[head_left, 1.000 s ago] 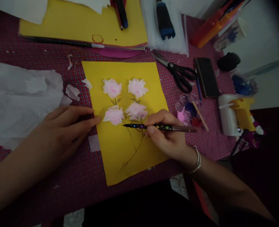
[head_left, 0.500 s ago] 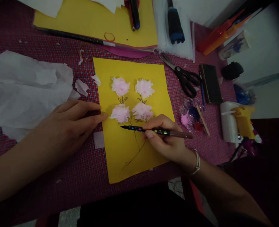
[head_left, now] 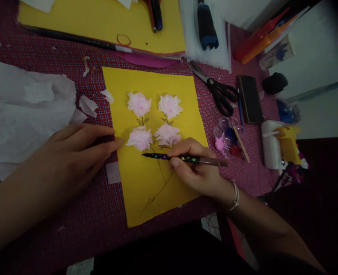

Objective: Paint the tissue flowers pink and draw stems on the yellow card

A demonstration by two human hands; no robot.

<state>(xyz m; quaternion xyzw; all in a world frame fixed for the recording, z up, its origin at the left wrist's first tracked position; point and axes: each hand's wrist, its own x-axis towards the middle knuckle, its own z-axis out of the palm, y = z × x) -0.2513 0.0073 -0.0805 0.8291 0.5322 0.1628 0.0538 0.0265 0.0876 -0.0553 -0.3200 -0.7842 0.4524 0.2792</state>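
A yellow sheet of paper [head_left: 151, 179] lies on the red checked tablecloth, with several pink tissue flowers [head_left: 139, 104] stuck on it and thin drawn stems below them. My right hand [head_left: 196, 168] grips a dark pen with coloured dots [head_left: 183, 158], its tip resting on the sheet just under the lower left flower. My left hand [head_left: 77, 152] lies flat on the cloth, fingers stretched, fingertips pressing the sheet's left edge.
White tissue paper [head_left: 22, 114] spreads at the left. Black scissors [head_left: 219, 91], a dark flat case [head_left: 250, 98], small paint pots [head_left: 228, 139] and a glue gun [head_left: 283, 143] sit at the right. More yellow card [head_left: 100, 19] lies at the back.
My right hand and the pen tip have shifted a little to the left across the sheet. My left hand stays on the sheet's edge. The camera view has moved slightly.
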